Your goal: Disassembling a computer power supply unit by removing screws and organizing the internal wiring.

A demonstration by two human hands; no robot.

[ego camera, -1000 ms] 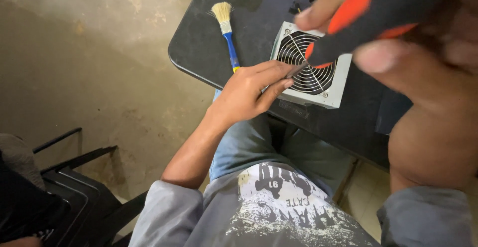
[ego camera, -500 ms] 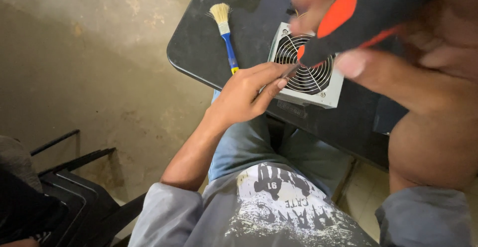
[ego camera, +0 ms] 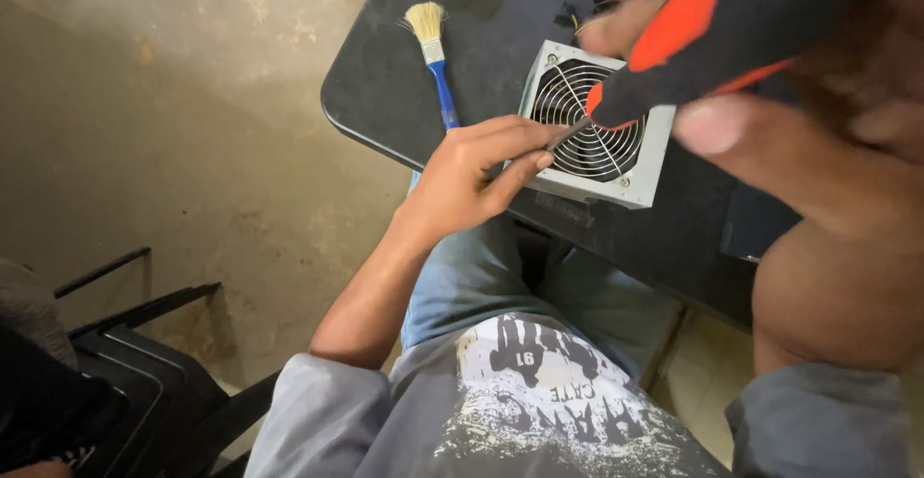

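Note:
A grey metal power supply box (ego camera: 643,165) with a round fan grille lies on a dark table (ego camera: 395,93). My left hand (ego camera: 472,175) rests at the box's near left corner, its fingertips pinched around the metal tip of a screwdriver. My right hand (ego camera: 770,83), close to the camera and blurred, grips the screwdriver's black and orange handle (ego camera: 712,35). The shaft slants down to the left toward the corner of the box.
A paintbrush (ego camera: 435,64) with a blue handle and pale bristles lies on the table left of the box. Black wires (ego camera: 577,16) show behind the box. A black plastic chair (ego camera: 125,362) stands on the concrete floor at lower left. My knees sit under the table edge.
The view has shifted slightly. My right hand with the screwdriver handle has drifted a little up and left. My left hand stays at the box's corner.

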